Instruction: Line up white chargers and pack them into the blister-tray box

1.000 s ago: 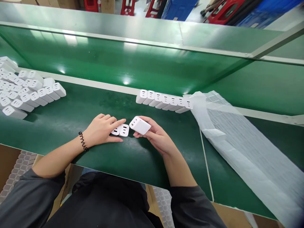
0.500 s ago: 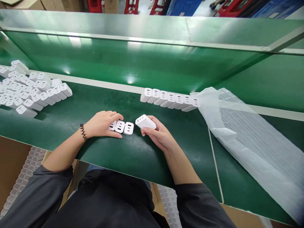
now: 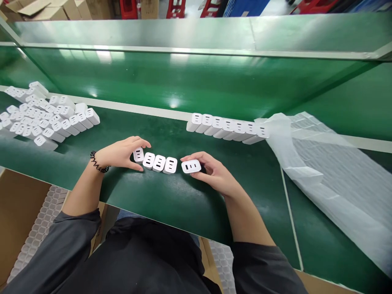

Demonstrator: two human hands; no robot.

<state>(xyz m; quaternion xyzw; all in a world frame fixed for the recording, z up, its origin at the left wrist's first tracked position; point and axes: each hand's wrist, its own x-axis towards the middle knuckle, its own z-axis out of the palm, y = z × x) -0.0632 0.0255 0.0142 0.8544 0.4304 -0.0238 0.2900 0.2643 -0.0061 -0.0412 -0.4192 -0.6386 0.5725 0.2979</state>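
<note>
Thumb and fingers spread apart, my left hand [image 3: 121, 154] curves around a white charger block [image 3: 139, 155] at the left end of a short row; whether it touches the block is unclear. That block sits slightly turned and apart from three others, which stand side by side with their port faces up, the rightmost being a white charger [image 3: 170, 165]. Just right of the row, my right hand [image 3: 214, 171] grips another charger [image 3: 191, 166] between thumb and fingers, its slotted port face towards me. A small gap separates it from the row.
A crowded group of white chargers [image 3: 45, 118] covers the left of the green table [image 3: 171, 200]. At the back stands a neat charger row [image 3: 226, 128], beside a translucent wrapping sheet [image 3: 306, 175] on the right. An open carton [image 3: 26, 216] sits below the front edge.
My left hand has drawn left, revealing the turned charger at the row's end. My right hand has rotated its charger so the port face points towards me. The view has shifted slightly.
</note>
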